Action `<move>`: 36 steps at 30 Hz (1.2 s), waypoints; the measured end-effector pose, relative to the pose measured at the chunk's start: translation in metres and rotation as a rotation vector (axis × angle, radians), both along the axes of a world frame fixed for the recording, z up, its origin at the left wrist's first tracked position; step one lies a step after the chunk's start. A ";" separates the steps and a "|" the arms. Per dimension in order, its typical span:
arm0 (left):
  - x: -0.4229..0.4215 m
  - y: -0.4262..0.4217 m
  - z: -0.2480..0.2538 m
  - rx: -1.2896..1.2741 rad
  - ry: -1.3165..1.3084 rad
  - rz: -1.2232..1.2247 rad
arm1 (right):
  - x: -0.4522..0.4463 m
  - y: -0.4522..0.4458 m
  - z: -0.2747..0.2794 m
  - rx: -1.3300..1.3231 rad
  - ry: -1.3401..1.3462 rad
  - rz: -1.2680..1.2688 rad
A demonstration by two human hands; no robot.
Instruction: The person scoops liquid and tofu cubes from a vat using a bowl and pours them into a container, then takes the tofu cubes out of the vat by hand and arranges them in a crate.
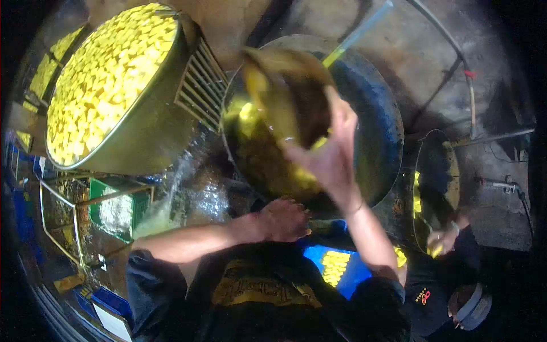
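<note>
Over one wide round pan (pixel 373 122), two bare hands are at work. The right hand (pixel 336 154), its thumb and fingers spread well apart, has a firm hold of one bowl (pixel 288 94), which is tipped on its side above the pan and blurred. Below the bowl, yellow shows in the left part of the pan; its pieces are too smeared to count. One blue pole (pixel 364 28), yellow at its lower end, crosses the pan's far rim.

The left hand (pixel 282 219) is beside the pan's near edge, fingers curled inward; I cannot tell whether anything is inside them.

To the left, one big metal tub (pixel 137 139) leans at a tilt, heaped with yellow chunks (pixel 114 80) beyond counting. One slatted rack (pixel 202 82) sits between the tub and the pan. Lower down is one green crate (pixel 102 211) holding something white.

Beside the right forearm lies one blue thing (pixel 359 276) with yellow on it; its kind is unclear. At the right, one co-worker's hand (pixel 445 239) is at the near side of a second, narrower-looking pan (pixel 450 165), with a few yellow pieces along its left edge.
</note>
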State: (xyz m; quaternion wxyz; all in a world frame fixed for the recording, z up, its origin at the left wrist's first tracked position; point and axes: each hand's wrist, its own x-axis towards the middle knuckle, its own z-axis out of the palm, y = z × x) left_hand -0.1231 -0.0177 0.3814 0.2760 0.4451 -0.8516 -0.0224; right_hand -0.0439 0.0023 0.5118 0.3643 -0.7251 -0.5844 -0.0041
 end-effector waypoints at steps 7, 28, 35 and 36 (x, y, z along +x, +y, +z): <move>0.116 0.100 -0.124 0.642 1.076 1.460 | 0.194 -0.012 -0.160 -0.842 0.273 -0.579; 0.169 0.156 -0.303 0.088 2.032 2.001 | 0.287 -0.063 -0.418 -0.800 0.267 -0.330; 0.154 0.130 -0.427 0.470 1.006 2.505 | 0.284 -0.017 -0.326 -0.957 0.747 -0.193; 0.150 0.134 -0.439 0.295 0.947 2.478 | 0.282 -0.009 -0.315 -1.008 0.701 -0.166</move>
